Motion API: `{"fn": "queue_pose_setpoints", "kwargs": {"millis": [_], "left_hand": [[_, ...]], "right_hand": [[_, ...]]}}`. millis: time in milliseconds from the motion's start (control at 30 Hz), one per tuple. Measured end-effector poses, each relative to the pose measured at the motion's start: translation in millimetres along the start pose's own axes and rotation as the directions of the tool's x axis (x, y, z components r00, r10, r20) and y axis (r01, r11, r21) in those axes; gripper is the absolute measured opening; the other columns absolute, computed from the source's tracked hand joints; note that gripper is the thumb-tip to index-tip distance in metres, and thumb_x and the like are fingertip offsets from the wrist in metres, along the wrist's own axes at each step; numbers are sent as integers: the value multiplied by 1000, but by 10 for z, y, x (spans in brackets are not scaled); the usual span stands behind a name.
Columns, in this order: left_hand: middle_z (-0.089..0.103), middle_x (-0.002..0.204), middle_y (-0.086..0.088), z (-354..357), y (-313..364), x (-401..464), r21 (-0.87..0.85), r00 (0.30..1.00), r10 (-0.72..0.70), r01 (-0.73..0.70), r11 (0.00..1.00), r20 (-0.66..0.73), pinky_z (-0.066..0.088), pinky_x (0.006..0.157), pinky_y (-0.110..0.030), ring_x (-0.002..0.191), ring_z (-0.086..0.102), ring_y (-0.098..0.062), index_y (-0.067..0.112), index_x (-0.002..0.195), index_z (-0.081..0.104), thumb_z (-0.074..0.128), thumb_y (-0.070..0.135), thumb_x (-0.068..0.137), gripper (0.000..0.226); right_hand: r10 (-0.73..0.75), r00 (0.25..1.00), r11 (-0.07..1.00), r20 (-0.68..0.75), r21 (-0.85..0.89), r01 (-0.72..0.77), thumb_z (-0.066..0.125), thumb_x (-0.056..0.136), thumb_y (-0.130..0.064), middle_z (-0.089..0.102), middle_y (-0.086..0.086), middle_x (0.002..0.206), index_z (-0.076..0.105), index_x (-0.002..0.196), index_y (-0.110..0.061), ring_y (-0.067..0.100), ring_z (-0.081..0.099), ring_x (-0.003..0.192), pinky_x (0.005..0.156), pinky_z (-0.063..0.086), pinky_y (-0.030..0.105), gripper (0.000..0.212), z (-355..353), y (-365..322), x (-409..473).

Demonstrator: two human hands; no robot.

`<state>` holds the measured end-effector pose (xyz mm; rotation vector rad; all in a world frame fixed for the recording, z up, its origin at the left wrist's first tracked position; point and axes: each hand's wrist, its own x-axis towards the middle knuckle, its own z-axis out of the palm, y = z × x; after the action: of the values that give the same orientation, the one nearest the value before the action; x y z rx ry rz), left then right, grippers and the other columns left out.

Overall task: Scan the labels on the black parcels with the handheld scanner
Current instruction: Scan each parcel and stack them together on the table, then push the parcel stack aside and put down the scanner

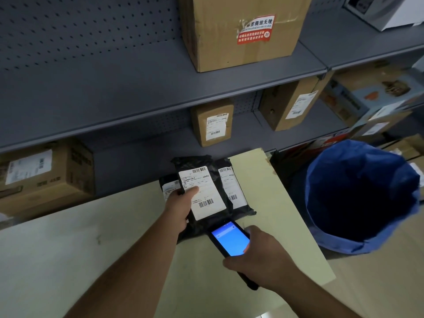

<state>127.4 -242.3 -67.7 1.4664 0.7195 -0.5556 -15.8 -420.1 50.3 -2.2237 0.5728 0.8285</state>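
My left hand grips a black parcel by its left edge and tilts it up, thumb pressed on its white barcode label. Just below its lower edge, my right hand holds the black handheld scanner, its blue screen lit and its top end pointing at the parcel. Two more black parcels with white labels lie on the pale table behind the held one: one to the right, one to the left, mostly hidden.
A blue bag-lined bin stands to the right of the table. Grey metal shelving rises behind the table, carrying cardboard boxes with labels. More boxes are stacked at the far right.
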Motion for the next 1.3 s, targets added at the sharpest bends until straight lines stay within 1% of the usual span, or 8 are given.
{"fn": "queue_pose_setpoints", "kwargs": {"millis": [333,600,667,800,867,967,1100,1300], "left_hand": [[82,106,-3,82,-1,84,13,998,-59,59,998,-38,61,96,-53,96,79,-30,24,109,75,75,33,92,19],[81,102,-2,41,42,5,-14,998,-63,63,998,-13,61,89,-46,96,76,-26,22,108,75,72,26,95,14],[81,104,-2,-25,59,-31,-11,998,-66,66,998,-15,60,78,-40,96,76,-25,22,110,75,70,25,97,14],[79,110,-3,-244,26,-75,29,998,-47,48,998,-40,54,77,-34,102,72,-23,24,102,75,70,30,94,10],[76,115,-3,-380,-10,-78,42,998,-38,40,998,-52,55,82,-33,103,70,-22,19,108,73,73,35,90,24],[74,112,-6,-599,-50,-170,61,997,-31,36,997,-75,54,67,-24,90,68,-19,12,119,69,68,26,98,25],[47,162,-8,-965,-184,-195,208,992,3,24,978,-127,41,108,-39,140,51,-30,16,160,42,69,40,94,75],[44,165,-6,-1466,-349,-331,324,974,104,-33,945,-202,36,108,-31,145,47,-28,16,162,37,65,42,98,74]], "right_hand": [[8,1000,1000,-8,-8,-8,81,73,-44,69,-4,98,54,128,-18,14,72,90,86,63,39,66,26,25,58],[-10,1000,1000,15,-8,10,81,71,-43,69,-3,97,52,111,-23,16,72,87,78,63,37,54,178,-57,61],[-17,1000,1000,23,5,17,82,70,-42,69,-1,96,54,109,-22,16,69,76,68,58,34,52,229,-82,53],[-45,998,999,34,24,44,82,68,-41,70,1,95,55,108,-21,16,62,67,62,51,31,52,354,-148,32],[-62,997,998,35,8,62,81,68,-42,69,0,93,54,104,-22,16,63,69,62,51,31,50,423,-203,15],[-96,994,995,42,-17,97,82,69,-41,68,-2,86,51,98,-23,13,63,64,62,51,31,45,553,-288,-18],[-139,989,989,45,-43,141,84,72,-39,62,-7,81,46,90,-28,10,61,63,60,48,28,43,753,-420,-65],[-183,982,975,48,-120,188,85,71,-43,61,-7,89,49,96,-25,8,62,71,63,51,29,47,1078,-559,-96]]}}
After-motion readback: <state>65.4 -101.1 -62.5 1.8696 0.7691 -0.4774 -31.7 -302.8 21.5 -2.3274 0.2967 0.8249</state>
